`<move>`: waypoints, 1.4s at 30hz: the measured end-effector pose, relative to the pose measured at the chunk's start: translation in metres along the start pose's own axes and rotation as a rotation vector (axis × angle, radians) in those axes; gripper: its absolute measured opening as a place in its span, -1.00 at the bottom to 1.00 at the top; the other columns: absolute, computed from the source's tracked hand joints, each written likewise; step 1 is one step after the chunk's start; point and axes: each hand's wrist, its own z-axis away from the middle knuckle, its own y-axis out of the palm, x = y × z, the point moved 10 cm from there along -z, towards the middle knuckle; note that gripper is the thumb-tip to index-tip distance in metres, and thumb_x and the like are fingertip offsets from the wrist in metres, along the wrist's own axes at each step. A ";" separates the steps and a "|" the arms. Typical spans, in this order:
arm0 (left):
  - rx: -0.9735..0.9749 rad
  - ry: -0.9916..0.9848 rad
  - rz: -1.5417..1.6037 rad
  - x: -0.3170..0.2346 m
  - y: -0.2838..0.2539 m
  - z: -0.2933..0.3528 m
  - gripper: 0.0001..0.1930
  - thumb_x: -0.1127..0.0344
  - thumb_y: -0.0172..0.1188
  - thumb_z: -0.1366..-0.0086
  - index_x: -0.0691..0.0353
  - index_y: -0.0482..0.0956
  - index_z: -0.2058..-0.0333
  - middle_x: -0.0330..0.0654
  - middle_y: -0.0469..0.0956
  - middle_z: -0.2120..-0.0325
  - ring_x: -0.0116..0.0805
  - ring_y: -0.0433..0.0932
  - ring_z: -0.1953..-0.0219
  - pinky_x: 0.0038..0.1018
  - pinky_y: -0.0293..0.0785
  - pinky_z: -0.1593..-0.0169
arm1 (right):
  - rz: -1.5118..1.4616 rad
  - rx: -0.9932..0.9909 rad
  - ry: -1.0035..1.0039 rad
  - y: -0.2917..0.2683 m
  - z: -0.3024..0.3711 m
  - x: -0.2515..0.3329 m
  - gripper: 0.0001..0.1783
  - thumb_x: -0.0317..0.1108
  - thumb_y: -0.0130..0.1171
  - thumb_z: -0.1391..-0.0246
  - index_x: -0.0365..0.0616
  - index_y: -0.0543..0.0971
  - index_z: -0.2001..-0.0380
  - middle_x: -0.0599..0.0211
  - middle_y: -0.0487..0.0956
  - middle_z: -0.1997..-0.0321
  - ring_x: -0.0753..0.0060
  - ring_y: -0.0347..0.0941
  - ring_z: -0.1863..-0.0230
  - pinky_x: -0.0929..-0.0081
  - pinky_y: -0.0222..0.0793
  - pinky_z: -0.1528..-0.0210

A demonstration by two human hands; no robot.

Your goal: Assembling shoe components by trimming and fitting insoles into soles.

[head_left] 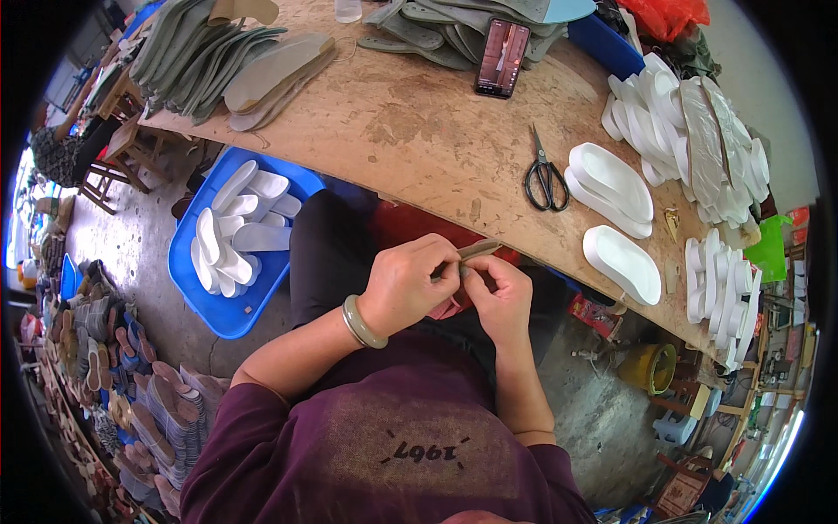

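In front of my chest, just off the table's near edge, my two hands meet around a thin, flat brown piece (479, 250). My left hand (408, 278), with a pale bangle on its wrist, pinches it from one side. From the other side my right hand (502, 301) grips it between thumb and fingers. Most of the piece is hidden by the fingers, so its kind cannot be made out. Something reddish shows below the hands. Black-handled scissors (546, 185) lie on the table, points away from me. White shoe soles (621, 264) rest to their right.
The wooden table (419, 131) bears stacks of grey-green insoles (196, 65), a phone (503, 58) leaning on another stack, and heaped white soles (650, 113) at the right. Left of my leg stands a blue tub (229, 321) of white soles. A yellow bucket (648, 368) sits below right.
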 end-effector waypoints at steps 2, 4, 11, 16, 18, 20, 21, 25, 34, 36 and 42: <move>-0.029 0.006 -0.004 0.003 -0.004 -0.004 -0.94 0.53 0.26 -0.12 0.33 0.60 0.38 -0.10 0.62 0.40 -0.26 0.62 0.44 -0.50 0.53 0.36 | -0.173 0.017 0.090 0.004 -0.006 -0.017 -0.92 -0.54 0.23 -0.11 -0.32 0.64 0.33 0.32 0.65 0.44 0.63 0.57 0.43 0.63 0.47 0.35; -0.040 -0.045 0.120 0.010 -0.006 -0.008 -0.93 0.53 0.25 -0.13 0.34 0.61 0.37 -0.08 0.62 0.39 -0.25 0.63 0.40 -0.49 0.54 0.31 | -0.380 0.075 0.256 0.010 -0.008 -0.030 -0.88 -0.50 0.19 -0.17 -0.33 0.64 0.28 0.37 0.65 0.40 0.60 0.56 0.42 0.65 0.48 0.33; 0.109 -0.479 0.567 0.055 0.007 -0.018 -0.92 0.51 0.20 -0.29 0.38 0.61 0.27 -0.31 0.62 0.33 -0.61 0.55 0.31 -0.61 0.51 0.19 | -0.675 0.078 0.290 0.021 -0.030 -0.037 -0.87 -0.50 0.15 -0.20 -0.33 0.62 0.24 0.36 0.64 0.40 0.62 0.55 0.43 0.64 0.49 0.33; 0.172 -0.440 0.555 0.061 0.015 -0.020 -0.87 0.42 0.19 -0.38 0.37 0.58 0.19 -0.31 0.61 0.32 -0.62 0.53 0.29 -0.64 0.50 0.17 | -0.179 -0.014 0.017 0.008 -0.037 -0.009 -0.90 -0.46 0.21 -0.15 -0.26 0.64 0.31 0.47 0.60 0.51 0.75 0.47 0.50 0.70 0.37 0.45; 0.112 -0.448 0.673 0.065 0.013 -0.022 -0.85 0.37 0.20 -0.36 0.36 0.61 0.23 -0.28 0.64 0.39 -0.62 0.55 0.34 -0.60 0.52 0.25 | -0.189 -0.008 0.019 0.006 -0.040 -0.008 -0.92 -0.48 0.23 -0.13 -0.27 0.63 0.32 0.46 0.60 0.48 0.76 0.46 0.47 0.73 0.34 0.42; 0.113 -0.470 0.666 0.065 0.011 -0.024 -0.87 0.39 0.18 -0.37 0.35 0.60 0.23 -0.29 0.62 0.40 -0.63 0.53 0.36 -0.61 0.51 0.24 | -0.233 0.005 0.015 0.006 -0.043 -0.011 -0.94 -0.50 0.23 -0.11 -0.26 0.62 0.35 0.45 0.60 0.44 0.75 0.44 0.42 0.72 0.33 0.38; 0.098 -0.525 0.749 0.070 0.012 -0.023 -0.87 0.39 0.18 -0.37 0.35 0.60 0.23 -0.31 0.60 0.41 -0.64 0.50 0.37 -0.62 0.49 0.26 | -0.232 0.007 0.013 0.005 -0.042 -0.014 -0.94 -0.50 0.23 -0.11 -0.26 0.62 0.35 0.45 0.60 0.44 0.75 0.44 0.42 0.72 0.33 0.38; 0.096 -0.475 0.633 0.068 0.005 -0.029 -0.88 0.40 0.19 -0.38 0.33 0.58 0.20 -0.36 0.57 0.35 -0.66 0.48 0.32 -0.67 0.45 0.22 | -0.395 0.001 0.020 0.000 -0.042 -0.016 -0.94 -0.50 0.23 -0.07 -0.26 0.60 0.37 0.43 0.58 0.42 0.69 0.42 0.41 0.67 0.33 0.35; 0.210 -0.454 0.691 0.054 0.008 -0.028 -0.85 0.35 0.23 -0.38 0.32 0.57 0.20 -0.37 0.56 0.38 -0.69 0.45 0.34 -0.68 0.42 0.25 | -0.176 0.052 -0.052 0.003 -0.042 0.016 -0.93 -0.52 0.23 -0.04 -0.27 0.60 0.37 0.37 0.58 0.42 0.58 0.46 0.40 0.64 0.33 0.32; 0.217 -0.446 0.657 0.054 0.007 -0.027 -0.85 0.35 0.21 -0.39 0.32 0.57 0.19 -0.38 0.56 0.39 -0.69 0.44 0.35 -0.68 0.41 0.26 | -0.238 0.056 -0.054 0.005 -0.042 0.009 -0.94 -0.52 0.22 -0.05 -0.28 0.60 0.37 0.38 0.57 0.41 0.59 0.45 0.38 0.65 0.32 0.31; -0.036 -0.443 0.738 0.068 -0.007 -0.021 -0.84 0.35 0.22 -0.38 0.35 0.58 0.22 -0.38 0.58 0.39 -0.69 0.47 0.37 -0.64 0.46 0.27 | -0.504 0.052 -0.079 0.001 -0.034 -0.001 -0.96 -0.59 0.19 -0.07 -0.32 0.57 0.36 0.37 0.52 0.32 0.60 0.41 0.31 0.66 0.30 0.25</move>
